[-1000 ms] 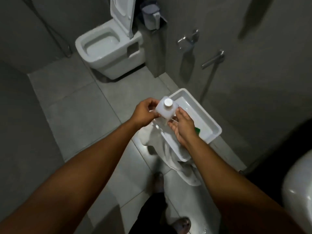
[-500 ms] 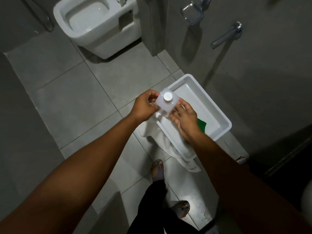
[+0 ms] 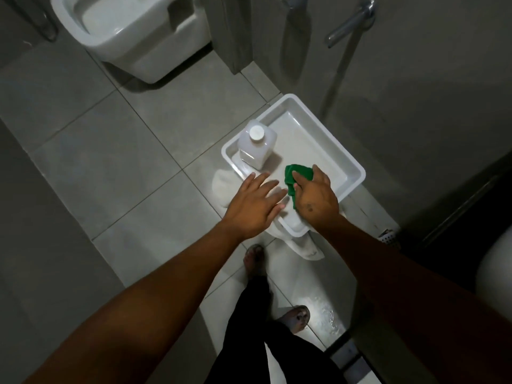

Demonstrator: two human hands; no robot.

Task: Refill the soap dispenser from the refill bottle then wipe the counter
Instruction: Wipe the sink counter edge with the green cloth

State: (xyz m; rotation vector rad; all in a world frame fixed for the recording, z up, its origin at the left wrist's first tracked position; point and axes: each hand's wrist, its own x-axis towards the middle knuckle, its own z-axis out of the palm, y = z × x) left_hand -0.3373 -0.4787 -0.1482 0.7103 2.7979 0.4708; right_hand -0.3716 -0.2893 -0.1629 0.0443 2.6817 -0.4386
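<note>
A: What's in view, biggest first?

B: Grey tile floor, grey wall on the right. White toilet at top left, seat open. White tray on the floor against the wall, sitting on a white towel that sticks out from under its near corner.

A: Refill bottle?

B: Translucent white bottle with a white screw cap, cap on. Upright inside the tray, in the left corner, touching or just beside the rim. No hand on it.

A: Any label or brand?

B: None readable. Bottle side looks plain, picture is dim.

A: Hands?

B: Left hand flat, fingers spread and released, palm down over the tray's near left rim. Holds nothing. Can't tell if it touches the rim or hovers.
Right hand is on a green cloth inside the tray, fingers curled over it, thumb at the cloth's far edge. Grasping it.

A: Soap dispenser?

B: Can't pick one out.

A: Anything else?

B: 2 feet at the bottom, dark trousers. Metal handle on the wall, top right. Small mark on the back of the right hand, not readable.
</note>
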